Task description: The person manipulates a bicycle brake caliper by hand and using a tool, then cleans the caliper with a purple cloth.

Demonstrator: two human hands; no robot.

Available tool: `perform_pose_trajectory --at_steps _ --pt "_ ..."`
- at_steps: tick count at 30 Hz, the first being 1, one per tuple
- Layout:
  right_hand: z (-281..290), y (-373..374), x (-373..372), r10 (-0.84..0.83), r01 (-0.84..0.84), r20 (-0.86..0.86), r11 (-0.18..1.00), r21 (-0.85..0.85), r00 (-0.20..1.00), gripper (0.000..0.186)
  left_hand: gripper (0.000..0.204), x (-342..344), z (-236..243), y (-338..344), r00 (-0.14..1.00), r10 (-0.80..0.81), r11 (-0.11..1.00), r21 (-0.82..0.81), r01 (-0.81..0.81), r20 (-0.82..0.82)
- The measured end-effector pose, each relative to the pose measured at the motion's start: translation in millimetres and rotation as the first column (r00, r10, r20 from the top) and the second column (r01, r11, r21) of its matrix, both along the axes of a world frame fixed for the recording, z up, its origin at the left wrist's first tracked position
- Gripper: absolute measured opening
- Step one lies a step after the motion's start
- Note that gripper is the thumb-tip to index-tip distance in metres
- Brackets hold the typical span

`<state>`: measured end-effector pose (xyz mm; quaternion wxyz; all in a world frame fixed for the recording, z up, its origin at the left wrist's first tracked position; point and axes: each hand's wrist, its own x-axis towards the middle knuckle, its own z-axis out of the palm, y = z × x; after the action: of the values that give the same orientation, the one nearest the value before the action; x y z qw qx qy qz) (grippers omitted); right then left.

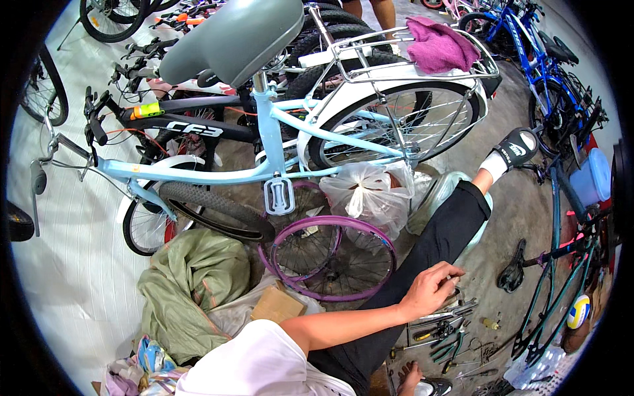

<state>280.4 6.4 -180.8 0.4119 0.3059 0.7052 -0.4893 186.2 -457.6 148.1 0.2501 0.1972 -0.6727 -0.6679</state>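
My left hand hangs above my bent leg in black trousers, its fingers loosely bent and apart, with nothing seen in them. Below it, hand tools lie on the floor, among them wrenches and pliers with dark green handles. At the lower edge my right hand shows only in part, close to a shoe; what it holds, if anything, is hidden. Two purple-rimmed bicycle wheels lie overlapping to the left of my leg.
A light blue bicycle with a grey saddle stands ahead, a purple cloth on its rack. Near it are a tyre, a plastic bag and a green sack. Bicycle frames and a black saddle lie at right.
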Motion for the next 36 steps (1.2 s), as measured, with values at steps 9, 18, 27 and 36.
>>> perform_pose_trajectory --at_steps 9,18,27,36 --pt "-8 18 4 0.112 -0.111 -0.029 0.994 0.006 0.993 0.055 0.021 -2 14 -27 1.000 -0.007 0.989 -0.147 0.003 -0.027" --pt "-19 31 -3 0.169 -0.168 -0.018 0.985 0.025 0.986 0.047 0.019 -12 44 -44 0.990 0.036 0.978 -0.196 -0.063 -0.138" --pt "-21 27 -6 0.169 -0.165 -0.148 0.985 0.041 0.974 0.042 0.019 -22 82 -87 0.970 0.088 0.916 -0.364 -0.168 -0.227" --pt "7 19 -3 0.145 -0.144 -0.108 0.989 0.020 0.984 0.039 0.026 -43 146 -158 0.927 0.176 0.720 -0.599 -0.350 -0.331"
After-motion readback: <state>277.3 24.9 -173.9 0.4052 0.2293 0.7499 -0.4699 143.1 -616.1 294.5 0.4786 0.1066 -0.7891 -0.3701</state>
